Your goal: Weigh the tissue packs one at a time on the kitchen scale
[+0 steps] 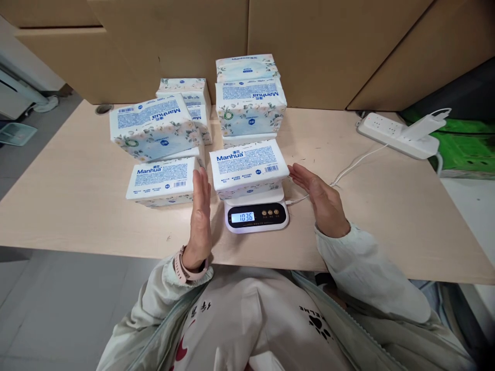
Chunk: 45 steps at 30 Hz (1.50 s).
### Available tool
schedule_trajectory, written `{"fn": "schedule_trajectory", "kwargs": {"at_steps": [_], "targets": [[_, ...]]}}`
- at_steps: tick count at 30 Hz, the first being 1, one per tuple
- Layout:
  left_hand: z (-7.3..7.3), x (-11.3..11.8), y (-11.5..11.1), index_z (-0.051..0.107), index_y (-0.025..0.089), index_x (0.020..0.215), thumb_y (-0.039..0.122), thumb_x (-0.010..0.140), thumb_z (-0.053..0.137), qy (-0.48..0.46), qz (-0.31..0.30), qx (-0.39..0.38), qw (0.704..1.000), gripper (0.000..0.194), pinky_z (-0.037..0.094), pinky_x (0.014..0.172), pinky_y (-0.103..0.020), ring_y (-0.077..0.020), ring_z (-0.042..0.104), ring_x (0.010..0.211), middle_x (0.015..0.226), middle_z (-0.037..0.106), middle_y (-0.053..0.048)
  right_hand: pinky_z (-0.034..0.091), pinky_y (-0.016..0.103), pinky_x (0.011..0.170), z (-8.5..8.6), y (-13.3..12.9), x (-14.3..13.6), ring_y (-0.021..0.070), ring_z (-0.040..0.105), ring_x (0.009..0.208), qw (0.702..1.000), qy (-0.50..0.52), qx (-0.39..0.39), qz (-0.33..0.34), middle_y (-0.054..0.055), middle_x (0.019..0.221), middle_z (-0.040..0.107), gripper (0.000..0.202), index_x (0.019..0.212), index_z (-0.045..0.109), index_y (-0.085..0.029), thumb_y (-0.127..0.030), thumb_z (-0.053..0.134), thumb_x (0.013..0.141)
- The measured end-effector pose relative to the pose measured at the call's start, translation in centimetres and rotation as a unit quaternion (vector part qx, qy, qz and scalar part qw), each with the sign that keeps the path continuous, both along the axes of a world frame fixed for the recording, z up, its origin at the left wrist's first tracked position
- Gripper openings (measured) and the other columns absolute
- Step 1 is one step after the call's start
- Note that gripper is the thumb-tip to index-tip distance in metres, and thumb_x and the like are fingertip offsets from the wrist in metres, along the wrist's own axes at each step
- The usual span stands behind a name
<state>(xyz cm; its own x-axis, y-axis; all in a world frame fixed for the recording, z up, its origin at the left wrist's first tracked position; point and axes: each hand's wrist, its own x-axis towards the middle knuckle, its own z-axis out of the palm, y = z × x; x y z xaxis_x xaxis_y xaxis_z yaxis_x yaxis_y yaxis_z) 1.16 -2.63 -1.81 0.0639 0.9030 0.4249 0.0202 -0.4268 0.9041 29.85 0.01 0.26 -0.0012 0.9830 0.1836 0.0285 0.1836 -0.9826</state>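
Note:
A white and blue pack of tissues (249, 167) lies on a small white digital scale (257, 216), whose lit display shows 103.6. My left hand (200, 214) is held upright with straight fingers to the left of that pack, beside another tissue pack (164, 180) on the table. To the right, my right hand (319, 196) has its fingers stretched toward the pack's right end; whether the fingertips touch it I cannot tell. Neither hand grips anything. Behind the scale stands a stack of tissue packs (250, 105), and a tilted tissue pack (154, 126) tops the pile at the left.
Cardboard panels (301, 56) close off the back of the wooden table (340, 257). At the right back lies a white power strip (398, 135) with a plugged-in adapter. From it a white cable (353, 166) runs to the scale. A green box (464, 149) stands beyond it.

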Motion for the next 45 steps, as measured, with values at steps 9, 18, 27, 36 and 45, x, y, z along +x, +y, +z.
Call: {"fn": "schedule_trajectory", "kwargs": {"at_steps": [9,18,27,36,45], "targets": [[0.31,-0.01,-0.01,0.024,0.052,0.175,0.069,0.111,0.036,0.009,0.000,0.007,1.000,0.067,0.008,0.147,-0.058,-0.0296,0.007,0.177,0.187,0.019,0.013,0.047,0.058,0.134,0.02,0.06,0.05,0.0303,0.065,0.150,1.000,-0.018,-0.008,-0.001,0.004,0.153,0.074,0.059,0.147,0.072,-0.032,-0.071,0.058,0.104],[0.18,0.06,-0.10,0.023,0.050,0.176,0.068,0.112,0.034,0.012,0.013,0.003,1.000,0.067,0.012,0.146,-0.060,-0.0303,0.009,0.177,0.187,0.020,0.012,0.048,0.058,0.134,-0.12,0.07,0.02,0.0298,0.066,0.149,1.000,-0.016,-0.003,0.002,0.004,0.153,0.074,0.057,0.147,0.072,-0.032,-0.069,0.058,0.105],[0.20,0.27,-0.15,0.031,0.048,0.174,0.068,0.111,0.040,-0.019,0.011,-0.015,1.000,0.067,0.007,0.146,-0.061,-0.0328,0.011,0.176,0.187,0.024,0.006,0.048,0.056,0.134,-0.08,-0.03,0.10,0.0274,0.066,0.149,1.000,-0.010,0.007,0.007,0.002,0.154,0.073,0.051,0.147,0.072,-0.035,-0.064,0.057,0.108],[0.18,0.29,-0.01,0.031,0.047,0.174,0.062,0.113,0.038,-0.013,0.014,-0.006,1.000,0.063,0.016,0.146,-0.059,-0.0299,0.019,0.175,0.185,0.028,0.006,0.048,0.056,0.134,0.19,-0.12,0.01,0.0275,0.065,0.150,1.000,-0.012,0.013,0.011,0.001,0.154,0.073,0.050,0.147,0.072,-0.035,-0.064,0.056,0.109],[0.03,0.25,0.28,0.056,0.041,0.162,0.058,0.110,0.056,-0.048,0.068,-0.018,0.996,0.054,0.029,0.142,-0.063,-0.0349,0.043,0.166,0.173,0.051,-0.004,0.047,0.059,0.134,0.32,0.02,-0.25,0.0305,0.065,0.149,0.999,-0.038,0.006,0.021,0.003,0.155,0.072,0.061,0.149,0.071,-0.033,-0.072,0.055,0.105]]}}
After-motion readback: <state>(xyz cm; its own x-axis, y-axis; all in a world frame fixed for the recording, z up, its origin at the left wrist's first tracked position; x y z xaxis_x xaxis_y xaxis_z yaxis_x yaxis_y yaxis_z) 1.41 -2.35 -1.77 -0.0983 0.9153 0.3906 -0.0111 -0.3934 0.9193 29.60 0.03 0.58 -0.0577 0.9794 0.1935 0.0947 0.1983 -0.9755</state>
